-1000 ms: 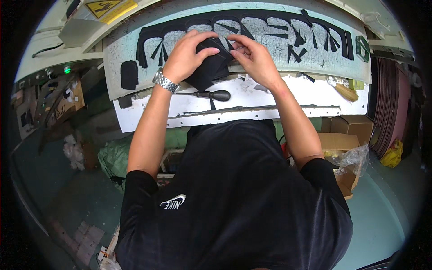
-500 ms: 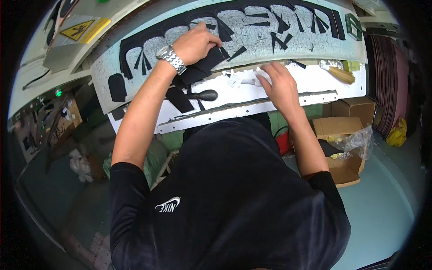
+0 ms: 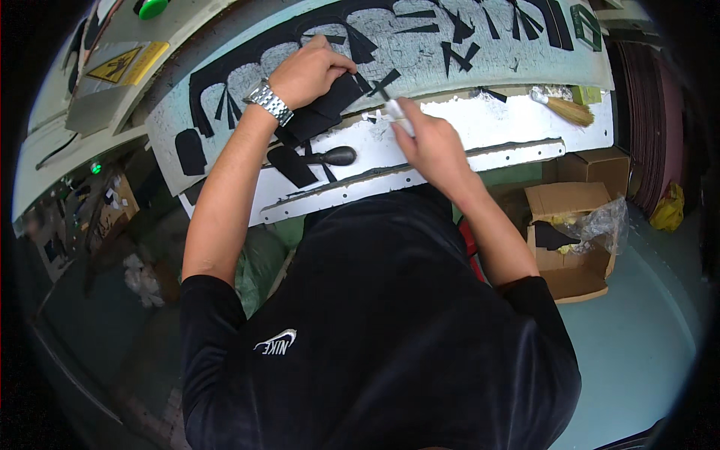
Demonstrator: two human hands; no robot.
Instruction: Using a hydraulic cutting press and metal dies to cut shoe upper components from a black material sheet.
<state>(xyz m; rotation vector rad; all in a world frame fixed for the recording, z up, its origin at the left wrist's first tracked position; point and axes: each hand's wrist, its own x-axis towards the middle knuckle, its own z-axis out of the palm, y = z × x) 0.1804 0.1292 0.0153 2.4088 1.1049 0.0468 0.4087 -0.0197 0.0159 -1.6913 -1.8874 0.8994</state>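
Observation:
My left hand (image 3: pixel 307 75), a metal watch on its wrist, lies over a stack of black sheet pieces (image 3: pixel 330 105). Its fingers close on the edge of the black material; the exact grip is partly hidden. My right hand (image 3: pixel 433 146) is wrapped round the white handle of a knife-like tool (image 3: pixel 396 112), whose thin dark end points up and left toward a narrow black strip (image 3: pixel 388 79). Below the stack lie a rounded black piece (image 3: pixel 292 166) and a tool with a bulbous dark handle (image 3: pixel 341 156).
Cut black sheet (image 3: pixel 247 64) with arched openings and loose strips covers the worn light cutting board (image 3: pixel 420 56). A straw-bristled brush (image 3: pixel 566 109) lies at right on the white ledge (image 3: pixel 480 124). A green box-shaped thing (image 3: pixel 585 28) stands far right; an open carton (image 3: pixel 570 277) sits below.
My right hand has picked up the white-handled knife-like tool from the ledge and moved left toward my left hand. The left hand has shifted slightly left in the picture, with the whole view.

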